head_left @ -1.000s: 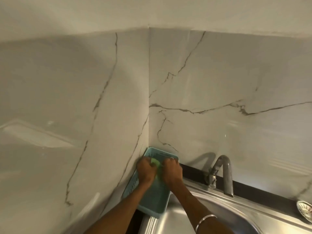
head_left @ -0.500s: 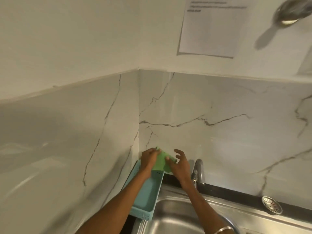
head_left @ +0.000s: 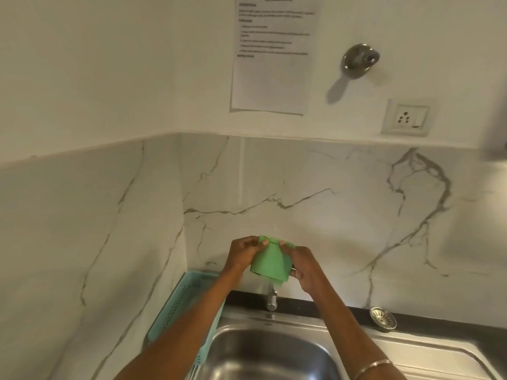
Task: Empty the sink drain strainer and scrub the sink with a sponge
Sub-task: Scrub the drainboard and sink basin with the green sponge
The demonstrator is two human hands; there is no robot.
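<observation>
Sponge lifted out of the basket, held up in both hands

The left hand [head_left: 241, 252] and right hand [head_left: 306, 266] each pinch a side of the green sponge [head_left: 270, 263], now raised clear of the teal basket [head_left: 175, 305] above the tap [head_left: 271, 298]. The strainer [head_left: 383, 318] sits on the counter beside the sink [head_left: 274, 352], so scrubbing looks ready to begin.

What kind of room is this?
Most likely a small kitchen: a steel sink with a tap, a marble-look backsplash, and a drain strainer on the counter.
</observation>
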